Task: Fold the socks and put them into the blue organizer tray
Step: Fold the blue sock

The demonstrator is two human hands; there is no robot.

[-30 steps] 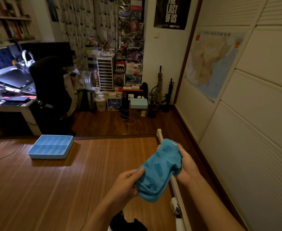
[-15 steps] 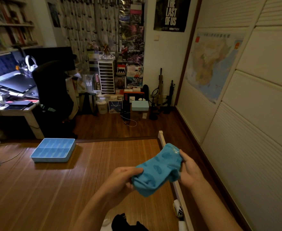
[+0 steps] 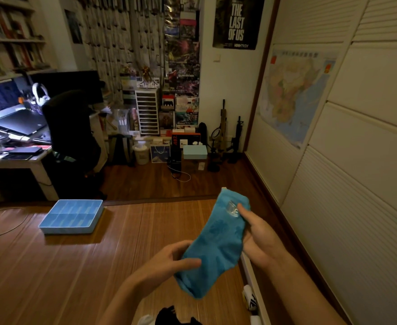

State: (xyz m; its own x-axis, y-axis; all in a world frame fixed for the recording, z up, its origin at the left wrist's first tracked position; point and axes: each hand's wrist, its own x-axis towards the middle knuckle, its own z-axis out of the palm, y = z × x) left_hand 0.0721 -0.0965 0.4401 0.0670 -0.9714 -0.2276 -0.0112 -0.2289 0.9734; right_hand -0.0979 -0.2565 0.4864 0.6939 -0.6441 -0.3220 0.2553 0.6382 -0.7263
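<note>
Holding the soft turquoise fabric sock (image 3: 218, 240) aloft, the left hand (image 3: 169, 259) pinches its near end and the right hand (image 3: 258, 238) its far end; the blue plastic organizer tray (image 3: 72, 215) lies at the wooden platform's (image 3: 122, 254) far edge, on the left hand's side.

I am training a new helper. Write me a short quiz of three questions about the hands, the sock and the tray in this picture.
1. True or false: the turquoise patterned fabric sock lies inside the light blue compartmented plastic tray.
2. Which hand holds the sock? A) left hand only; B) right hand only; C) both hands.
3. Fill in: the tray stands to the person's ____ of the sock.
Key: 1 false; 2 C; 3 left.
</note>
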